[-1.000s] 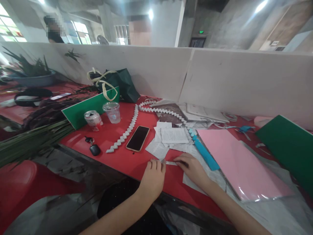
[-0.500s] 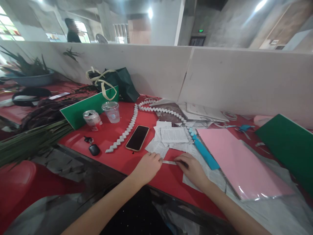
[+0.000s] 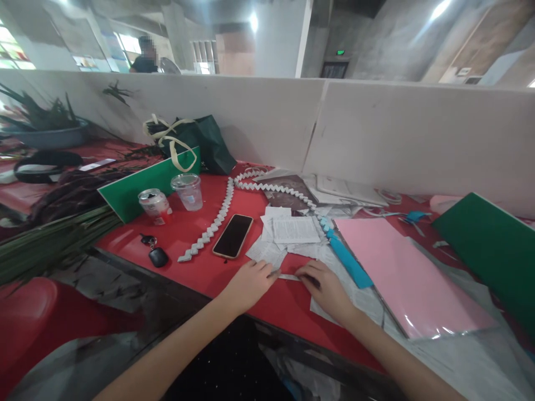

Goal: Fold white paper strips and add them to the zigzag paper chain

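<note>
In the head view, one narrow white paper-like strip (image 3: 289, 277) lies on the red bench (image 3: 288, 309) between the left hand (image 3: 251, 283) and the right hand (image 3: 325, 284), each touching one end; whether either grip pinches or merely presses, I cannot tell. It looks light, thin and easily creased, best held at both ends. Nearby are one black-screened rectangular phone (image 3: 233, 236), one pale-and-red metal can (image 3: 154, 206) and one clear plastic cup (image 3: 187, 192).
</note>
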A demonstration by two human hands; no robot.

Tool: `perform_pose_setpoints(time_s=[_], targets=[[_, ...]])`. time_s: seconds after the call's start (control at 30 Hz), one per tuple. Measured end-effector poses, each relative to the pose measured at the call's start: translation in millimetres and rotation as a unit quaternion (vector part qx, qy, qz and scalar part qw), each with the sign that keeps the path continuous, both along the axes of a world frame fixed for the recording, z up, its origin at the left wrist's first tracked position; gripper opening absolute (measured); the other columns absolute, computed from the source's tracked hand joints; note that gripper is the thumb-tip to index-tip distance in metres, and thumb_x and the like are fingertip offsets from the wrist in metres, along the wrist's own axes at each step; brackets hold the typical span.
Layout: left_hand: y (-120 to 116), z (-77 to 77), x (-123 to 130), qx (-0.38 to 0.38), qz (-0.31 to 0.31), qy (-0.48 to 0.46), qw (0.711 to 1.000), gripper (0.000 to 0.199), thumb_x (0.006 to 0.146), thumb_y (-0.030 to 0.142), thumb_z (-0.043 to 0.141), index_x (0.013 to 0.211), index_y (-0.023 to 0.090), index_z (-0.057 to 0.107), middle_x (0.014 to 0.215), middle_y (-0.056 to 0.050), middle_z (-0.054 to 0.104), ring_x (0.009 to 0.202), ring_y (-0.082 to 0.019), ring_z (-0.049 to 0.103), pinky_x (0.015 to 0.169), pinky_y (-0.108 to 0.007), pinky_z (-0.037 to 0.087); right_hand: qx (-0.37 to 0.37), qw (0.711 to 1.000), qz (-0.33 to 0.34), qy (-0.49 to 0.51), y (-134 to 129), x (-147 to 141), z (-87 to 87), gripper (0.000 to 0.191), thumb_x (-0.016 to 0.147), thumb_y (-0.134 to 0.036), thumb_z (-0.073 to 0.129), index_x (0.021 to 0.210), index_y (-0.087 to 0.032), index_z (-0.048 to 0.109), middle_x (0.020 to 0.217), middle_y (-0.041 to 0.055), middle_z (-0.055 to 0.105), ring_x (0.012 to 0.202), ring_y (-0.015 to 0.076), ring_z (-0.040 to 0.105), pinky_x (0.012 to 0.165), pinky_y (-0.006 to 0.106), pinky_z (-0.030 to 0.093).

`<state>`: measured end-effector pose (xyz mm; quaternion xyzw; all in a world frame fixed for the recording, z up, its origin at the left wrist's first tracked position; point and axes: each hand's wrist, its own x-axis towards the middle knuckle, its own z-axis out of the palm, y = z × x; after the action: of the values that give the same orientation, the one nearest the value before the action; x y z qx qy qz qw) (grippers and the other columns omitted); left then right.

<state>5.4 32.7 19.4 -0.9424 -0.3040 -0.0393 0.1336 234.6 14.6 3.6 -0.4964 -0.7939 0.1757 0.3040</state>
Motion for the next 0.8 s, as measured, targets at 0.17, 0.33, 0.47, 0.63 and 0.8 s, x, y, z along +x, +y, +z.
perform_pose_setpoints(time_s=[0.17,0.33,0.47,0.63,0.8], targets=[[-4.7,-6.3,6.4,0.04,0.007,0.013,0.999,0.031,0.089,0.01,0.041,0.116,0.011,0.055,0.088,-0.008,0.057,0.083,-0.02,0.052,0.066,-0.031,0.038,-0.002,1.0,-0.003,0.005,-0.6,-0.3,1.7,0.021,0.084,-0.011,0.049,0.086,-0.022,0.066,0.088,0.0047,0.063,0.086,0.0191,0.056,0.078,0.035,0.046],[-19.7,-8.7,26.2,-0.004,0.044,0.016,0.999,0.024,0.082,0.005,0.045,0.092,0.01,0.067,0.1,-0.013,0.057,0.092,-0.023,0.051,0.074,-0.033,0.041,-0.003,1.0,-0.003,-0.002,-1.3,-1.2,4.1,0.022,0.083,-0.009,0.048,0.085,-0.021,0.066,0.085,0.0037,0.062,0.084,0.0179,0.056,0.077,0.033,0.045],[-39.1,-6.2,41.5,-0.061,0.152,-0.033,0.986,0.034,0.082,0.02,0.047,0.105,0.003,0.064,0.114,-0.019,0.053,0.095,-0.028,0.049,0.081,-0.041,0.043,0.012,1.0,-0.003,-0.024,-1.7,-1.8,3.3,0.022,0.084,-0.008,0.048,0.086,-0.021,0.065,0.085,0.0031,0.062,0.084,0.0172,0.055,0.077,0.032,0.045],[-53.3,-7.7,42.0,-0.083,0.188,-0.109,0.972,0.059,0.08,0.029,0.044,0.135,0.006,0.04,0.116,-0.016,0.051,0.106,-0.032,0.042,0.09,-0.044,0.041,0.06,0.991,-0.019,-0.12,-8.5,-3.8,2.3,0.023,0.085,-0.009,0.047,0.092,-0.021,0.065,0.087,0.0037,0.062,0.085,0.0183,0.055,0.078,0.033,0.045],[-55.5,-11.2,41.0,-0.089,0.193,-0.127,0.969,0.058,0.082,0.031,0.043,0.137,0.015,0.038,0.113,-0.014,0.05,0.106,-0.032,0.042,0.091,-0.046,0.04,0.129,0.96,-0.062,-0.24,-28.7,-22.9,0.1,0.032,0.081,-0.008,0.048,0.107,-0.02,0.063,0.105,0.006,0.064,0.101,0.023,0.054,0.089,0.039,0.043]])
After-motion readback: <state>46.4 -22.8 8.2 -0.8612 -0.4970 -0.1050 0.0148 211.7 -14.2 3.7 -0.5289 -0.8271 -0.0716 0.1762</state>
